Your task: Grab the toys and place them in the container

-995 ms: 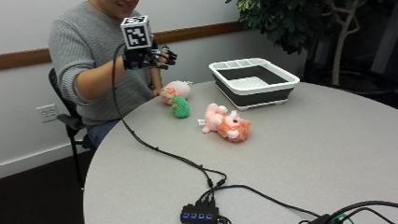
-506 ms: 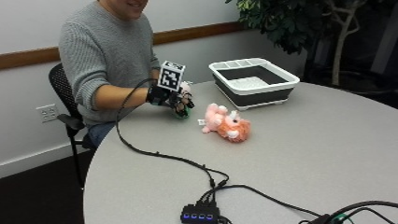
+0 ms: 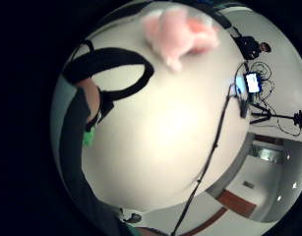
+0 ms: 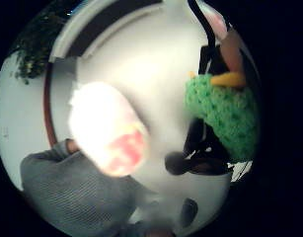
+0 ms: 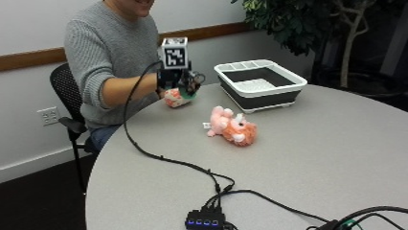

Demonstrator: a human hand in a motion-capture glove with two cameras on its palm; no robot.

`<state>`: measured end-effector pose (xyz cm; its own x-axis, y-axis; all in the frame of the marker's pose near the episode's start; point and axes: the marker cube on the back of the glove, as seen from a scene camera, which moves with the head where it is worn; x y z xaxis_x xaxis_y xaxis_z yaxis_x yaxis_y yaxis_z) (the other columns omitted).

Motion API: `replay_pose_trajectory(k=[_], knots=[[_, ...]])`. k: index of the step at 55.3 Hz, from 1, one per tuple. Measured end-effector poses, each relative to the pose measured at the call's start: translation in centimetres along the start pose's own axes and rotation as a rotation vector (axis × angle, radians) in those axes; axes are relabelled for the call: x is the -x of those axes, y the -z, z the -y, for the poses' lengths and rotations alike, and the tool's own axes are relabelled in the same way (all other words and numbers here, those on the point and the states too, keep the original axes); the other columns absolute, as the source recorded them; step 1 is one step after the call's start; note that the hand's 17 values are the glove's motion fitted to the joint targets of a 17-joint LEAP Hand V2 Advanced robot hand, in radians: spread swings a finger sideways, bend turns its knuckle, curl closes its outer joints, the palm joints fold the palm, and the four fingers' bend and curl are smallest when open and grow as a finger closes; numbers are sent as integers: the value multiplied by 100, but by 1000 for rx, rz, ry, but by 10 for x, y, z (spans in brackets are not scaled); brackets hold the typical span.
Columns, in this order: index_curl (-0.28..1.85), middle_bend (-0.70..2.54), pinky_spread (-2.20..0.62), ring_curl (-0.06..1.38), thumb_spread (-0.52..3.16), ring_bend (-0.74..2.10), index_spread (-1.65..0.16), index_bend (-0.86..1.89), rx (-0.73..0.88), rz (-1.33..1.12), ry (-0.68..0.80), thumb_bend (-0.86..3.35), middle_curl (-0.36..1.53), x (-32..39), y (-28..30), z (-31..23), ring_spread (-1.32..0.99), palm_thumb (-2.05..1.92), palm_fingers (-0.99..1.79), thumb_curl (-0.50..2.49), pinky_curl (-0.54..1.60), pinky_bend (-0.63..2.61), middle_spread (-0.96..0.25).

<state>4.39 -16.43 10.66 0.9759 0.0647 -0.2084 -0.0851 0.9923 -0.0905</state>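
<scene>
A small soft toy (image 5: pixel 175 98), white and pink with a green crocheted part, hangs in my gloved right hand (image 5: pixel 179 81) at the table's far left, just above the tabletop. In the thumb side palm view my fingers curl round its green part (image 4: pixel 225 116), and its white and pink part (image 4: pixel 109 131) hangs free. A pink and orange plush animal (image 5: pixel 231 127) lies on the table to the right of my hand, and shows as the pink plush (image 3: pixel 177 27) in the little finger side view. The white-rimmed container (image 5: pixel 290 91) stands behind the plush, nothing in it.
A black cable (image 5: pixel 165 158) runs from the glove across the table to a hub (image 5: pixel 207 223) at the near edge. A potted plant (image 5: pixel 306 24) stands behind the container. The person sits on a black chair (image 5: pixel 63 91).
The hand came down from chest height onto the white, pink and green toy and took hold of it. The toy now sits slightly left of where it lay.
</scene>
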Motion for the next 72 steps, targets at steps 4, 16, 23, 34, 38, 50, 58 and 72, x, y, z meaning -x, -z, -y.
replay_pose_trajectory(k=[4,16,23,34,38,50,58,72], knots=[[38,39,-39,41,146,106,-37,19,-111,-11,-28,18,38,-16,56,15,-37,49,86,45,37,86,-25],[45,42,-43,44,124,106,-37,21,-211,103,75,15,44,1,144,43,-38,58,89,58,40,83,-27],[50,41,-43,45,115,105,-38,22,-227,-52,54,12,46,48,132,106,-38,60,88,63,41,82,-28],[54,37,-45,47,110,108,-39,15,-151,184,290,9,50,150,123,192,-38,59,79,69,44,86,-29],[53,37,-45,48,111,110,-40,12,-137,187,300,8,52,164,116,206,-37,59,75,70,45,88,-29],[49,38,-44,50,115,116,-40,10,-55,173,282,6,57,167,81,216,-36,59,66,73,47,96,-30],[39,30,-42,51,131,117,-38,1,143,91,260,0,57,166,37,208,-34,44,36,66,50,109,-29],[34,16,-9,31,133,58,-35,13,136,124,245,-4,46,157,27,188,-18,11,-23,47,45,108,-22]])
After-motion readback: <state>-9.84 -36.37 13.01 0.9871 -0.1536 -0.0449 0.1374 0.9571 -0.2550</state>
